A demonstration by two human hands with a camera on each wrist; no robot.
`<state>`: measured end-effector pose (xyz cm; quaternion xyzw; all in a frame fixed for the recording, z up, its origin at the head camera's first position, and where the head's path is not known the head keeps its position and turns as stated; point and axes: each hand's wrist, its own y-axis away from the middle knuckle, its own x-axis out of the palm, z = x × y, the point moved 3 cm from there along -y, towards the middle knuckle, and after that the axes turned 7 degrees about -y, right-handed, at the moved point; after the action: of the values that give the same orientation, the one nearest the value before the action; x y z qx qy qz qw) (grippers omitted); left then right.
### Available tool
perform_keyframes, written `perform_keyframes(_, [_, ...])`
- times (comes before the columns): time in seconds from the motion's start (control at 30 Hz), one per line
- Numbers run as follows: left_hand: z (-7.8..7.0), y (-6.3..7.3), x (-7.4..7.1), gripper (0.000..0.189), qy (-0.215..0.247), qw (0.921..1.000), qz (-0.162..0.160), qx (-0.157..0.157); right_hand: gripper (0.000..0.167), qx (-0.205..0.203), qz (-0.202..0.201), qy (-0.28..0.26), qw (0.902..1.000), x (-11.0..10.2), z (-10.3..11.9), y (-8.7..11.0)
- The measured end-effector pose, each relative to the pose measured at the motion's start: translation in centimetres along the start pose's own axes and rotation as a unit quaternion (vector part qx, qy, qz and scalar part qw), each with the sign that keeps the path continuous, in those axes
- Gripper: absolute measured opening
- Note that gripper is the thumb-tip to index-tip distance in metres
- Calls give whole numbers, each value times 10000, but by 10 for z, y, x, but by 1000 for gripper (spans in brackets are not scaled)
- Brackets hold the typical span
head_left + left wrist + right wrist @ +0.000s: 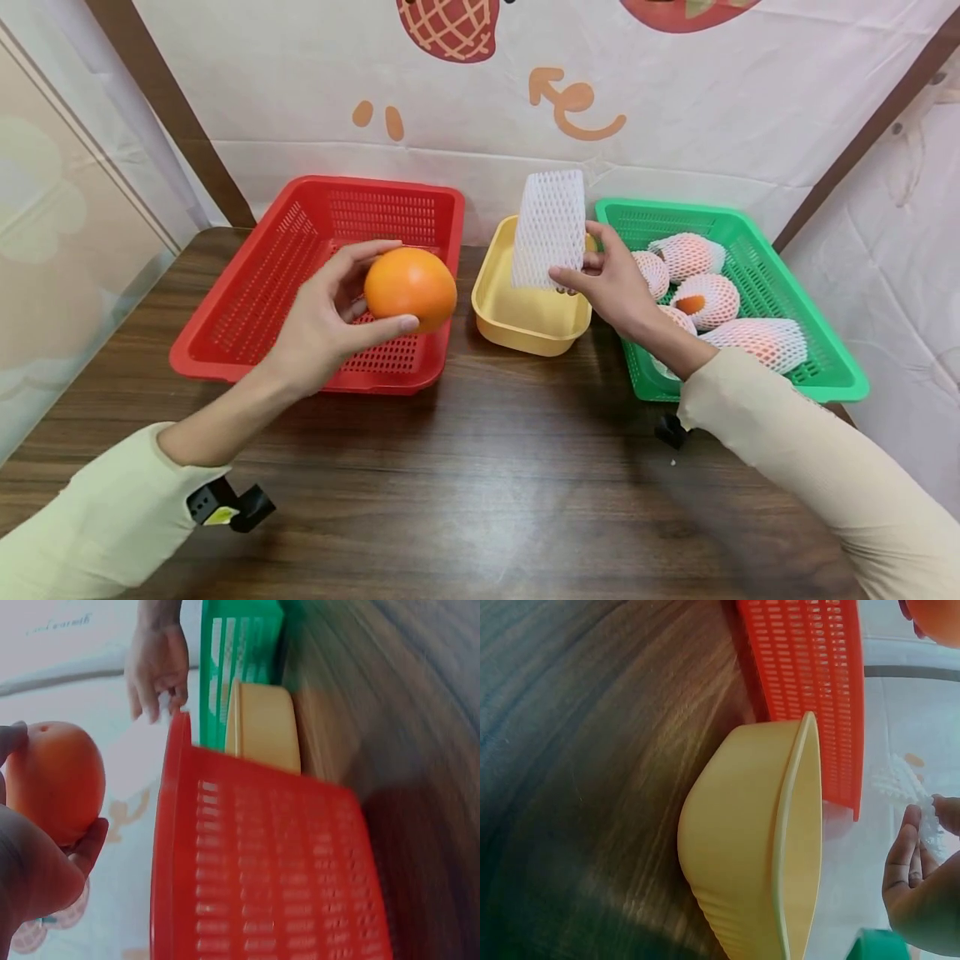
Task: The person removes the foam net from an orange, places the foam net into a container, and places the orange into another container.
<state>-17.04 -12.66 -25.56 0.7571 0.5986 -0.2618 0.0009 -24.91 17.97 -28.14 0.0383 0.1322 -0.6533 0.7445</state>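
My left hand (322,317) grips a bare orange (411,287), thumb in front and fingers behind, over the right part of the red basket (202,333). In the left wrist view the orange (56,784) is up above the basket's rim. A white foam net sleeve (551,229) hangs from my right hand (618,279), pinched between thumb and fingers above the yellow bin (525,333). The right wrist view has the sleeve (911,799) in those fingers, off to the side of the bin's rim.
At the right, a green basket (817,333) holds several fruits in foam nets (705,300). The baskets and bin stand along the back of a dark wooden table (480,483). A printed white curtain (300,75) hangs right behind them.
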Motion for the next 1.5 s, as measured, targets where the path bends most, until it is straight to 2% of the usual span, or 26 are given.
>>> perform_keyframes(0.13, [3,-9,-11,64,-63,10000,-43,-22,77,80,56,38,9999,1,1,-7])
perform_keyframes(0.3, [7,-23,-22,67,-454,9989,35,-88,78,224,51,20,9997,4,-1,-16])
perform_keyframes(0.47, [10,-37,-35,68,-820,9966,-4,-22,72,158,96,51,9998,8,-2,-26])
perform_keyframes(0.6, [13,-47,-45,66,-908,9959,-51,5,71,193,59,114,9997,9,-1,-33])
perform_keyframes(0.83, [25,-64,-60,64,-797,9967,-169,41,72,297,60,-28,9995,17,-3,-44])
perform_keyframes(1.03, [39,-77,-74,64,-964,9952,-24,-152,70,464,60,-255,9986,33,-7,-54])
perform_keyframes(1.2, [47,-82,-82,65,-1034,9941,84,-319,67,628,116,-535,9965,48,-12,-65])
perform_keyframes(1.37, [48,-86,-86,67,-1293,9898,358,-485,68,937,125,-787,9924,52,-19,-70])
perform_keyframes(1.5, [43,-91,-94,66,-1550,9848,544,-558,69,1182,111,-1039,9875,52,-23,-70])
